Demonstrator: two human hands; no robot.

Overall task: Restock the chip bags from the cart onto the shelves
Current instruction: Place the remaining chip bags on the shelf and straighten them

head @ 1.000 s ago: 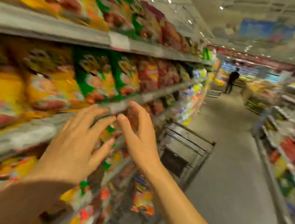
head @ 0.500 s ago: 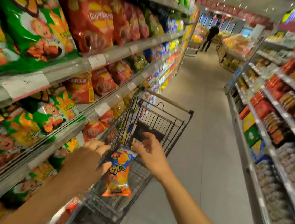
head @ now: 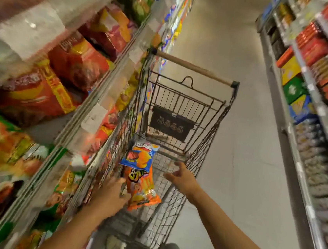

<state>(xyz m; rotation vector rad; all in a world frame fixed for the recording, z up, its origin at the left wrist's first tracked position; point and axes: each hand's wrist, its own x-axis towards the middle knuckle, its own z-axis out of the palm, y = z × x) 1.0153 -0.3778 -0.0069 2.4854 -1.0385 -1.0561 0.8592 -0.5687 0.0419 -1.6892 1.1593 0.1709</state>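
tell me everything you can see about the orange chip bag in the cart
The orange chip bag is glossy film with a dark printed logo and cartoon art, puffed and sealed. It lies tilted inside the wire cart, against the shelf-side wall, partly under a blue and orange bag. The left hand touches its lower left edge; a firm grip isn't clear.

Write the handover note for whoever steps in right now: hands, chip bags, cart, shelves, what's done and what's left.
Left hand: at the orange chip bag in the cart, fingers against its near edge; a firm grip is not clear.
Right hand: open, holding nothing, reaching into the cart basket.
A blue-and-orange chip bag lies just beyond the orange one, overlapping it.
Shelves on the left are already stocked with red and green bags.
Done: nothing confirmable from this view alone.
Left: lift both bags out and shelve them.
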